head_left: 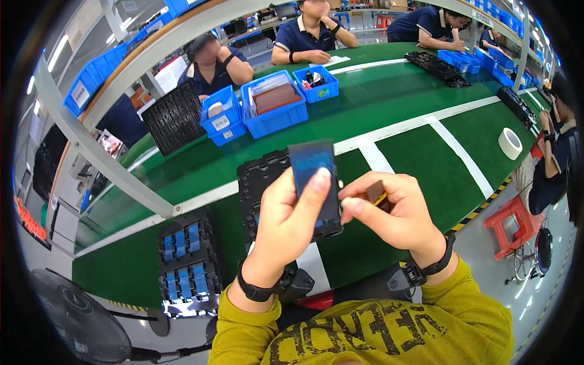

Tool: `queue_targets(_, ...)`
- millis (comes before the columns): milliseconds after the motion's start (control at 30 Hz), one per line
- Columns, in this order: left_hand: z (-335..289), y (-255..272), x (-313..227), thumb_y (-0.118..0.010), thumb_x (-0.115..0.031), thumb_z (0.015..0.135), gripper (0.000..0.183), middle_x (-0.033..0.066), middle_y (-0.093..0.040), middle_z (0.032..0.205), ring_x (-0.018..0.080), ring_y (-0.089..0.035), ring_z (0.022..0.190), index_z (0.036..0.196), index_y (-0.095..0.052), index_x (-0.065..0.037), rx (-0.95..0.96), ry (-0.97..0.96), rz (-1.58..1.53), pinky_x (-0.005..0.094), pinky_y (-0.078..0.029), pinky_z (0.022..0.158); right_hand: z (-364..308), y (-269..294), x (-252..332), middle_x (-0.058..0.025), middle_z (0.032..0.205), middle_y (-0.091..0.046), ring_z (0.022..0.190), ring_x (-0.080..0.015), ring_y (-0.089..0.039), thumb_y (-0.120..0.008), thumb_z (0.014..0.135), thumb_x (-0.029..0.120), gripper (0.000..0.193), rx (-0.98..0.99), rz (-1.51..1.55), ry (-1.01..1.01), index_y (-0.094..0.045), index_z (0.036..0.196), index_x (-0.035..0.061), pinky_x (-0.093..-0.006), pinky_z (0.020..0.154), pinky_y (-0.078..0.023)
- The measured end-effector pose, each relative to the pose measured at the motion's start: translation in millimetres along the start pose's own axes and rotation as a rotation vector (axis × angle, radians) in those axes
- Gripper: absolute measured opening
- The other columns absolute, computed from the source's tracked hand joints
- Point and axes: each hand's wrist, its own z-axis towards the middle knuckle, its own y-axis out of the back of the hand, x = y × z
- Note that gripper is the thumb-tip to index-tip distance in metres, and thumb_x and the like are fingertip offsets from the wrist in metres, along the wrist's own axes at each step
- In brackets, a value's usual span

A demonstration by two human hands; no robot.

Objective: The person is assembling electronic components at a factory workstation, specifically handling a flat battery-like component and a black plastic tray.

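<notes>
My left hand (283, 216) grips a dark, flat screen panel (311, 159) with a bluish face, its thumb pressed on the front. The panel is tilted up over a black moulded tray (258, 176), which is partly hidden by the hand. My right hand (404, 210) is closed beside the panel's right edge, thumb and forefinger pinched together. A small brown piece with a yellow strip (377, 193) sticks out from between its fingers; what kind of thing it is does not show. Whether the fingertips touch the panel is hard to tell.
Left on the green bench (115, 267) lies another black tray (213, 252) with several blue-faced panels. Blue bins (274, 121) and an upright black tray (173, 118) stand across. A tape roll (510, 143) lies right; a slanted post (109, 146) and a fan (79, 316) are left.
</notes>
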Motion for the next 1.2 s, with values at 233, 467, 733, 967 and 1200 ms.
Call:
queue_targets(233, -7.8, -0.2, 50.9, -0.043, -0.028, 0.093, 0.026, 0.001, -0.057, 0.073, 0.0068, -0.055, 0.066, 0.091, -0.054, -0.004, -0.141, 0.184, -0.157, 0.0207, -0.044, 0.061, -3.0, -13.4, -29.6, -0.0023, 0.063, -0.06, 0.06, -0.0056, -0.056, -0.065, 0.078, 0.011, 0.013, 0.08, -0.006, -0.278, -0.059, 0.074, 0.0005, -0.0205, 0.055, -0.044)
queue_targets(467, -10.0, 81.7, 99.1, -0.036, -0.04, 0.093, 0.041, 0.0065, -0.058, 0.093, 0.0135, -0.055, 0.087, 0.094, -0.056, -0.004, -0.344, 0.245, 0.202, 0.0276, -0.041, 0.073, -5.5, -9.8, -82.2, -0.0058, 0.059, -0.058, 0.039, -0.003, -0.038, -0.062, 0.08, 0.011, 0.014, -0.024, 0.195, -0.607, -0.056, 0.072, 0.0011, -0.0182, 0.034, -0.025)
queue_targets(733, -20.5, 114.5, 143.4, -0.061, -0.018, 0.079, 0.023, 0.0164, -0.051, 0.096, 0.0277, -0.053, 0.092, 0.091, -0.054, 0.0, -0.519, 0.068, 0.741, 0.0354, -0.043, 0.081, 57.4, 4.4, -120.4, -0.0045, 0.057, -0.058, 0.038, -0.0057, -0.039, -0.06, 0.079, 0.013, 0.016, 0.032, -0.3, -0.679, -0.057, 0.069, 0.0013, -0.0221, 0.035, -0.03)
queue_targets(967, -32.9, 116.7, 151.4, -0.055, -0.015, 0.081, 0.037, 0.0269, -0.044, 0.113, 0.0407, -0.047, 0.104, 0.111, -0.044, 0.005, -0.388, 0.254, 0.932, 0.0434, -0.04, 0.088, 106.0, -19.9, -178.1, -0.0075, 0.059, -0.06, 0.037, -0.0067, -0.04, -0.062, 0.076, 0.01, 0.014, 0.116, -0.418, -0.713, -0.055, 0.07, -0.0007, -0.023, 0.034, -0.03)
queue_targets(1200, -35.3, 113.7, 146.0, -0.051, -0.012, 0.083, 0.04, 0.0308, -0.043, 0.115, 0.043, -0.046, 0.106, 0.116, -0.04, 0.009, -0.304, 0.279, 0.903, 0.0434, -0.039, 0.091, 117.3, -19.3, -183.5, -0.0064, 0.057, -0.057, 0.037, -0.0082, -0.044, -0.066, 0.076, 0.015, 0.021, 0.252, -0.532, -0.742, -0.054, 0.07, -0.0014, -0.0241, 0.033, -0.032)
